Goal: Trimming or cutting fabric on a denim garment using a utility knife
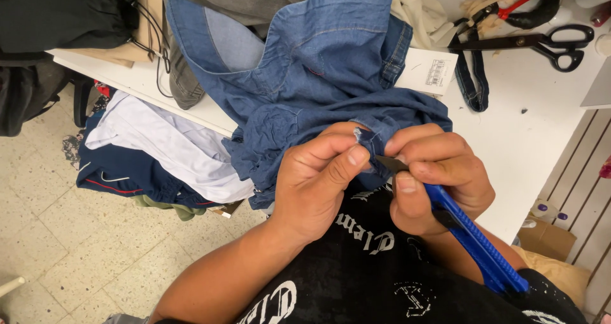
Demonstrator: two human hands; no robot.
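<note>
A white table [541, 107] edge runs beside the lap. Nearest, the right hand [439, 171] grips a blue utility knife [471, 235], blade at the seam pinched by the left hand [318, 177]. The denim garment [318, 69] overhangs the edge; black scissors [541, 44] lie beyond.

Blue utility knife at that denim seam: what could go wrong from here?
1. The blade of the blue utility knife in the right hand points toward the left hand, whose thumb pinches the denim garment right beside the tip; a slip could likely cut it.
2. The fabric is bunched at the seam, so the blade might nick the cloth itself.
3. Much of the garment hangs off the white table edge; its weight could tug the seam mid-cut.
</note>
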